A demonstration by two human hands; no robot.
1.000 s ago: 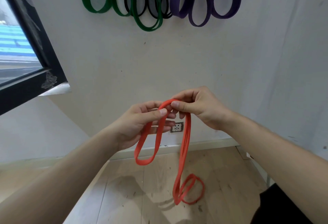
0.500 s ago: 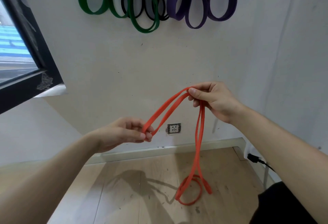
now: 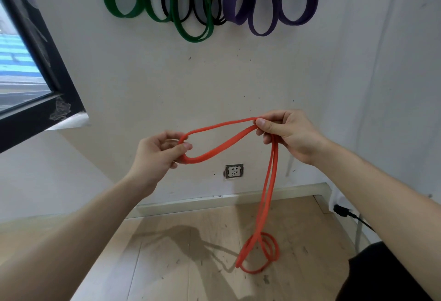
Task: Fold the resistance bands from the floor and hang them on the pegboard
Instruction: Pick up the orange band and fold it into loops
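Observation:
An orange resistance band (image 3: 219, 144) stretches between both hands in front of the wall. My left hand (image 3: 158, 151) pinches the end of a short loop at the left. My right hand (image 3: 290, 135) pinches the band at the right, slightly higher. From the right hand two strands hang down and their end coils on the wooden floor (image 3: 167, 265). High on the wall hang green bands (image 3: 183, 2), black bands (image 3: 210, 7) and purple bands (image 3: 274, 2); their hooks are out of frame.
A black-framed window (image 3: 45, 67) stands open at the left. A wall socket (image 3: 234, 171) sits low behind the band. A black plug and cable (image 3: 346, 213) lie at the right by the skirting. A dark garment shows at the bottom right corner.
My hands have drawn apart, the left going left and the right going right, so the short loop is now pulled out between them. The hanging end lies coiled further right on the floor.

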